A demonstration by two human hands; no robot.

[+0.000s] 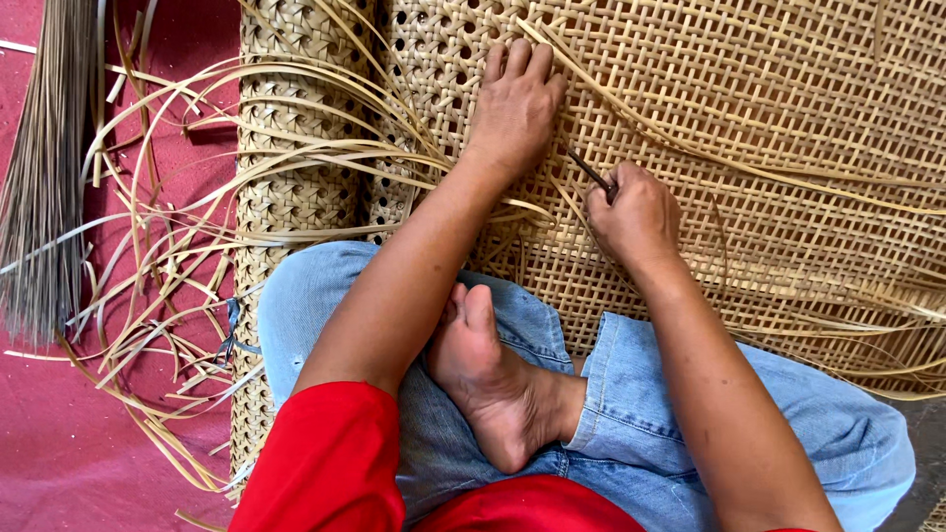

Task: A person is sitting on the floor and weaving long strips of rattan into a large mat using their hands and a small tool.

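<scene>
Bare foot [493, 389] on jeans at 6 o'clock. Left hand [517, 103] flat, fingers spread, pressing woven cane sheet [749, 118] at 12. Right hand [636, 212] fisted round thin dark tool [589, 169]. Risk: tool slips, jabs left hand or splits a strand.

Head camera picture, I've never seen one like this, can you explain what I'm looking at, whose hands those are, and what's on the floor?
This is one picture from a camera worn on a person's head, looking down at their own lap and hands. The person sits cross-legged in blue jeans and a red top, one bare foot tucked up. In front of them lies a woven cane mat with an open lattice pattern. The left hand lies flat, pressing on the mat. The right hand is closed around a thin dark tool whose tip points into the weave. Loose cane strips curl over the red floor on the left, beside a bundle of thin grey-brown fibres.
</scene>
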